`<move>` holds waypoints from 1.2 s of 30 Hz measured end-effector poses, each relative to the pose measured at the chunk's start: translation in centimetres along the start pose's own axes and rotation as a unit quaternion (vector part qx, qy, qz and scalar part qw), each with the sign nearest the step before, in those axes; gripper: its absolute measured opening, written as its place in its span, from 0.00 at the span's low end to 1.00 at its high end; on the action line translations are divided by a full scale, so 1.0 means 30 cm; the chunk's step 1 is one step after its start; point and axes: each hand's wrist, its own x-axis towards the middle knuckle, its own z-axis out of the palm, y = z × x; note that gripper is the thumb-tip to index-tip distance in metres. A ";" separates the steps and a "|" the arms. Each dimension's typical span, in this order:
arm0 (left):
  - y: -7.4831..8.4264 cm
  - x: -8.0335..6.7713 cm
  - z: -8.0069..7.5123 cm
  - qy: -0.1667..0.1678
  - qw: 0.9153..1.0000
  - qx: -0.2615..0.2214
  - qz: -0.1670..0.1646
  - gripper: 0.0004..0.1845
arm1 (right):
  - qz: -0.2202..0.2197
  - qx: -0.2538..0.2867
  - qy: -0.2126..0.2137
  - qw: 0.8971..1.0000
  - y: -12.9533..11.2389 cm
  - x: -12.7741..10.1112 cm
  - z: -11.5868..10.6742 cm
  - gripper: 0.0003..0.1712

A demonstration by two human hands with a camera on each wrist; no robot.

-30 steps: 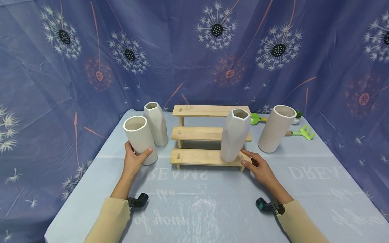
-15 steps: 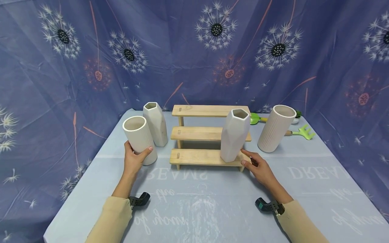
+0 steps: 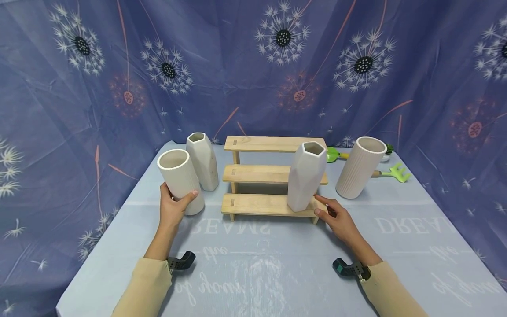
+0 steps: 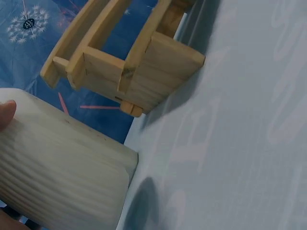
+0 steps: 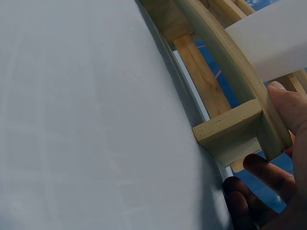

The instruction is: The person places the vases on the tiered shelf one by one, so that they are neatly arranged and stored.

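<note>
My left hand grips a white ribbed cylindrical vase near its base, thumb across the front. I cannot tell whether its base touches the table. Just behind it stands a white faceted vase. A three-step wooden display stand is in the middle. My right hand pinches the right end of its bottom step, thumb on top and fingers below. Another white faceted vase stands on that step, right beside the thumb; in the right wrist view part of this vase shows.
Right of the stand is a second ribbed vase. Behind it lie a green toy shovel, a green hand rake and a small potted plant. A patterned blue curtain hangs behind the pale cloth-covered table.
The ribbed vase in my left hand has shifted slightly left, its rim a little higher. My right hand and the stand have stayed in place.
</note>
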 end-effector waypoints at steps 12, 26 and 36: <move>0.082 -0.064 0.009 -0.015 1.000 -0.023 -0.005 0.42 | -0.007 -0.007 0.003 1.000 0.002 -0.003 -0.004 0.32; 0.150 -0.105 0.044 -0.067 0.997 -0.035 0.014 0.39 | 0.002 -0.019 0.008 1.000 -0.001 -0.005 -0.004 0.32; 0.167 -0.118 0.083 -0.117 0.992 -0.019 0.038 0.41 | 0.000 -0.020 0.008 1.000 -0.001 -0.002 -0.003 0.31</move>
